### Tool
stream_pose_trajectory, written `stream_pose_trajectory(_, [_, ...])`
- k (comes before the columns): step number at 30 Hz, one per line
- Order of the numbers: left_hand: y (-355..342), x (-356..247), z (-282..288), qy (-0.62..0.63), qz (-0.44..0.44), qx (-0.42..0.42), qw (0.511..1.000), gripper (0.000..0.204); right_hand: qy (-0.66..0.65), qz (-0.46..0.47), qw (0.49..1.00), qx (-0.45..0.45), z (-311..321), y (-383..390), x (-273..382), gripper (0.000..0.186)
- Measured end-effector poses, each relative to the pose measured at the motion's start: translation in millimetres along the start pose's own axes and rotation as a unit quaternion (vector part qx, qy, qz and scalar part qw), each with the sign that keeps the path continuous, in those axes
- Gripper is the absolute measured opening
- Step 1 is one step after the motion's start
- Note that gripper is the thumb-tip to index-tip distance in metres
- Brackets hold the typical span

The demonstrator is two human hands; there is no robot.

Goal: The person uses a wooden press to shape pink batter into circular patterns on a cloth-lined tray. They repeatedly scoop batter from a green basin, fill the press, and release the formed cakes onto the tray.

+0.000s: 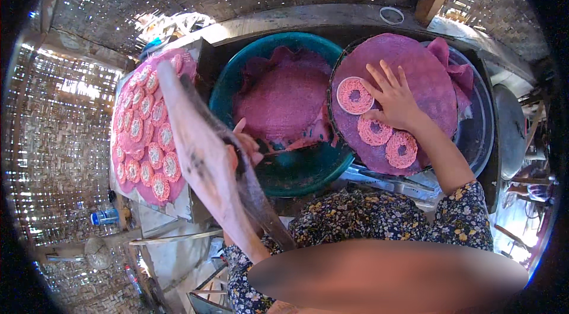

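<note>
My right hand [391, 100] is open, fingers spread, over a round tray covered in purple-pink cloth [415, 59]. Its thumb side is by a pink lacy ring-shaped piece [354, 106] set inside a white hoop. Two more pink rings [374, 131] lie in a row below it, without hoops. My left hand [248, 143], partly hidden, has its fingers curled behind a long, pale pink, dark-edged cloth-like piece [204, 157]. This piece rises close to the camera, is blurred toward its top, and covers most of my left forearm.
A green basin [296, 180] lined with pink cloth stands in the middle. At left, many pink-and-white rounds [157, 154] cover a pink cloth. A spare white hoop [392, 15] rests on the back ledge. A clear plastic basin [483, 130] sits under the tray's right side.
</note>
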State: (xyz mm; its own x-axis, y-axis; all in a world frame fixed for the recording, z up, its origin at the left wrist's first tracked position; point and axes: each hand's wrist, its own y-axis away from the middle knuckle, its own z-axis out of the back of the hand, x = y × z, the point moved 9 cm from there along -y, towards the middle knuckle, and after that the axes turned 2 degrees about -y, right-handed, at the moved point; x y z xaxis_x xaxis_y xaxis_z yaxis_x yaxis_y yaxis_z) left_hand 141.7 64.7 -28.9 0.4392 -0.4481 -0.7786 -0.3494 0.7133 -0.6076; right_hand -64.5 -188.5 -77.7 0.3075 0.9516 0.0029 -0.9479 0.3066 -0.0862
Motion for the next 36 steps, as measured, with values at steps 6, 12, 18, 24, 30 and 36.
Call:
stream_pose_trajectory(6, [23, -30, 11, -0.022, -0.012, -0.006, 1.0, 0.021, -0.181, -0.083, 0.973, -0.117, -2, -7, -40, 0.048])
stream_pose_trajectory(12, [81, 18, 47, -0.128, 0.116, 0.011, 0.985, 0.023, -0.2, -0.137, 0.962, -0.126, -13, -25, -46, 0.02])
stream_pose_trajectory(18, [26, -48, 11, -0.05, -0.044, -0.003, 0.998, 0.023, -0.162, -0.135, 0.969, -0.13, -20, -25, -50, 0.016])
stream_pose_trajectory(24, [34, -59, 16, -0.089, -0.055, -0.03, 0.994, 0.019, -0.141, -0.107, 0.973, -0.148, -24, -35, -46, 0.015])
stream_pose_trajectory(30, [35, -64, 19, -0.061, 0.028, -0.065, 0.996, 0.016, -0.202, -0.143, 0.957, -0.152, -4, -27, -69, 0.014])
stream_pose_trajectory(36, [37, -51, 20, -0.059, 0.003, -0.061, 0.996, 0.016, -0.176, -0.233, 0.947, -0.138, 14, 27, -125, 0.014])
